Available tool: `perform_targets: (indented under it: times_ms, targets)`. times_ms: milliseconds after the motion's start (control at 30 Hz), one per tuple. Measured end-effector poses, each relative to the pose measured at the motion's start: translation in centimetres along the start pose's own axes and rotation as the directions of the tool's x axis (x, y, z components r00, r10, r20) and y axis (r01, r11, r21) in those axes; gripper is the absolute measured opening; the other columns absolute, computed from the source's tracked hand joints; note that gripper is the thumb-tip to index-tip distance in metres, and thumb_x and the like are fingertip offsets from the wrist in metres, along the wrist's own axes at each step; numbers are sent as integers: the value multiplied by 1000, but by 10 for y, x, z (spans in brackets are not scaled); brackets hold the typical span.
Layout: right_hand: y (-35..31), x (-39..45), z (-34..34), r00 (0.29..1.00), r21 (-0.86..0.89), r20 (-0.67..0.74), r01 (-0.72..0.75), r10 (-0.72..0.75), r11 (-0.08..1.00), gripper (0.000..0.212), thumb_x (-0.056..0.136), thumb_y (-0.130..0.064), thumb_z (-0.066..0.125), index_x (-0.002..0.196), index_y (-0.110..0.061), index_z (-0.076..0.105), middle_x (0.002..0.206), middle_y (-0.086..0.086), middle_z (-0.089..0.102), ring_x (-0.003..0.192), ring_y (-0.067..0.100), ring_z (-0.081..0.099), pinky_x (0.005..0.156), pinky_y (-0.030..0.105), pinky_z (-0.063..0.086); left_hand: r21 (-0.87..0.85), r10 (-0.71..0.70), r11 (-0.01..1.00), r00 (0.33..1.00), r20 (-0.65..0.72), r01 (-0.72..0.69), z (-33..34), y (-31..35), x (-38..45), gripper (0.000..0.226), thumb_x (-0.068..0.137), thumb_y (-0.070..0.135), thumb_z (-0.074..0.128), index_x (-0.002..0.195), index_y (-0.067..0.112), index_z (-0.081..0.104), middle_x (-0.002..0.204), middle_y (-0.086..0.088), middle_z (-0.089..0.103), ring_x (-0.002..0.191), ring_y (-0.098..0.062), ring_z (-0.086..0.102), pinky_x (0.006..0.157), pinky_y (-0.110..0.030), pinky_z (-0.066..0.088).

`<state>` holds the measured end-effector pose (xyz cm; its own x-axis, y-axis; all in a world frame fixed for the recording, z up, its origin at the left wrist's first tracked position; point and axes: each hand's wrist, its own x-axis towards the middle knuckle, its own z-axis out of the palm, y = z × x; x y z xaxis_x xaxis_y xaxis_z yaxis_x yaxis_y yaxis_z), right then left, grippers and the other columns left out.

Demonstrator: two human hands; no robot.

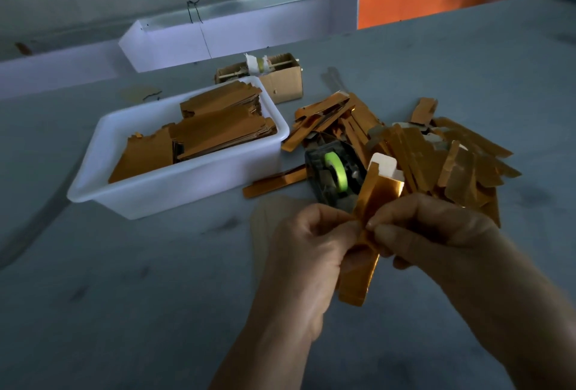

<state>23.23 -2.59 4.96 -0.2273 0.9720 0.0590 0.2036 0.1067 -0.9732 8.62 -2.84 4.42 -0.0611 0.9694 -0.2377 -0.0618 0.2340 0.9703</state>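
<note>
Both hands pinch one gold carton blank [371, 202]

Left hand [311, 240] and right hand [436, 230] grip it just in front of the tape dispenser [335, 171]

Shiny gold carton [378, 193], white tub [174, 184], green tape roll [335, 168], grey table [124, 296]

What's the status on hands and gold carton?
Left hand and right hand both pinch the gold carton, partly opened. Tape dispenser and loose pile lie just beyond.

Dim, soft light; slight blur, wide-angle bending at edges.
</note>
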Motion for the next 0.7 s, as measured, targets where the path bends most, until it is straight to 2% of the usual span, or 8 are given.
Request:
perform_targets:
  times_ms: [133, 233, 300, 367, 467, 567, 633, 700]
  targets:
    - [4, 2, 7, 997, -116, -2, 74, -75, 990, 26, 64, -45, 53, 84, -40, 68, 81, -11, 68, 76, 4, 61, 60, 15, 49, -86, -52, 995, 998, 23, 53, -6, 1, -2, 2, 84, 8, 69, 84, 6, 69, 78, -9, 75, 72, -21, 74, 65, -25, 59]
    - [3, 2, 8, 996, -199, -5, 91, -94, 976, 18, 76, -30, 62, 88, -42, 68, 80, -12, 67, 77, 5, 61, 60, 15, 49, -111, -63, 992, 997, 37, 67, -7, 1, -3, 3, 84, 6, 68, 83, 5, 69, 77, -10, 74, 71, -21, 74, 64, -25, 58]
    - [0, 2, 9, 994, -273, -17, 97, -106, 957, 32, 79, -21, 63, 96, -47, 58, 83, -13, 66, 77, 4, 62, 60, 17, 50, -121, -66, 990, 997, 50, 72, -8, 2, -4, 3, 85, 5, 67, 84, 4, 69, 81, -13, 74, 75, -23, 74, 67, -27, 59]
    - [-2, 2, 9, 992, -271, -76, 78, -102, 959, 37, 77, -18, 66, 97, -44, 49, 83, -15, 66, 74, 4, 64, 56, 20, 51, -134, -70, 988, 995, 69, 79, -9, 2, -5, 4, 85, 4, 66, 85, 3, 69, 82, -14, 75, 77, -24, 74, 67, -27, 59]
    - [0, 2, 12, 988, -270, -130, 47, -84, 962, 31, 76, -20, 69, 93, -34, 46, 80, -19, 67, 70, 1, 64, 57, 21, 49, -109, -83, 990, 993, 88, 92, -10, 2, -5, 8, 86, 3, 64, 83, 5, 71, 82, -12, 75, 78, -23, 74, 70, -27, 60]
    - [-1, 2, 15, 984, -296, -165, 21, -73, 955, 30, 75, -22, 70, 89, -33, 46, 81, -26, 65, 71, -4, 63, 58, 19, 48, -104, -80, 990, 986, 147, 96, -12, 4, -8, 10, 79, 17, 72, 79, 8, 73, 85, -11, 75, 81, -23, 74, 78, -33, 59]
    - [-1, 2, 15, 982, -319, -173, 12, -71, 948, 29, 75, -23, 71, 87, -32, 46, 79, -23, 66, 71, -5, 63, 56, 17, 48, -76, -68, 994, 986, 152, 80, -12, 4, -9, 21, 73, 27, 78, 82, 8, 73, 85, -9, 76, 81, -22, 74, 79, -33, 59]
    - [-1, 2, 17, 981, -343, -181, 2, -68, 939, 28, 76, -21, 72, 86, -32, 47, 72, -12, 67, 69, -5, 62, 53, 15, 49, -30, -48, 998, 994, 96, 52, -11, 1, -9, 15, 79, 23, 72, 85, 9, 72, 84, -8, 76, 81, -22, 74, 80, -35, 60]
